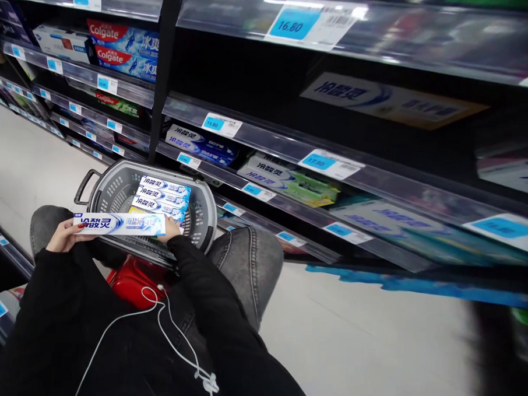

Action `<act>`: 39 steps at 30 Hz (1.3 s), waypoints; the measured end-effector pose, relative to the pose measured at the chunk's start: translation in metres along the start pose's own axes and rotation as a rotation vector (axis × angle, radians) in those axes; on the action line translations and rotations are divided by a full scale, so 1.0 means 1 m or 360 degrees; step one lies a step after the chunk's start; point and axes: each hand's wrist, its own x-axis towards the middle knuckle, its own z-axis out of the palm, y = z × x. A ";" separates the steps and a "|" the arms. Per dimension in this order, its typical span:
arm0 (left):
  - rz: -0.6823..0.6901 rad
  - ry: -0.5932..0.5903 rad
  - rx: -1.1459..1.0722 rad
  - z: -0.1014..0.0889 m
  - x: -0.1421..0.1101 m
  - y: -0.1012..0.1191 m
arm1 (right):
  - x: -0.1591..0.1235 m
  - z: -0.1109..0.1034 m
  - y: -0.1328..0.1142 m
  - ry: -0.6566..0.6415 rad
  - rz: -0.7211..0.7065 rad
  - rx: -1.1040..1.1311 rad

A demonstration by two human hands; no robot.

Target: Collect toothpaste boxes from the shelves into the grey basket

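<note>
A long white and blue toothpaste box [120, 224] lies level across the near side of the basket, its printed front turned up. My left hand [65, 235] grips its left end, fingers closed, with red on a nail. Around the right end my right hand [172, 229] is closed. Just beyond, inside the grey shopping basket [209, 204], several similar toothpaste boxes [159, 194] lie stacked in a row. A bit of yellow shows under them; the rest of what lies below is hidden by the held box.
Shelves with price tags [223, 124] run along the far side, holding Colgate boxes [122, 37] and green-white toothpaste boxes [286, 178]. A red bag [135, 283] sits between my knees, and a white earphone cord [171, 328] hangs over my lap. Another shelf [1, 300] stands close on the left.
</note>
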 end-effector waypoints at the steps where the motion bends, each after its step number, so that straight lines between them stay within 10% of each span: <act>1: 0.0004 0.0026 -0.0015 0.003 0.003 0.000 | 0.001 0.006 0.001 0.0026 0.0020 -0.0059; 26: 0.0019 0.0026 -0.0171 0.000 0.012 0.001 | 0.021 0.045 0.015 0.0377 -0.0185 -0.0529; 39: -0.0054 0.0063 -0.0138 0.001 0.014 -0.003 | 0.014 0.000 -0.005 0.0397 -0.0167 0.0239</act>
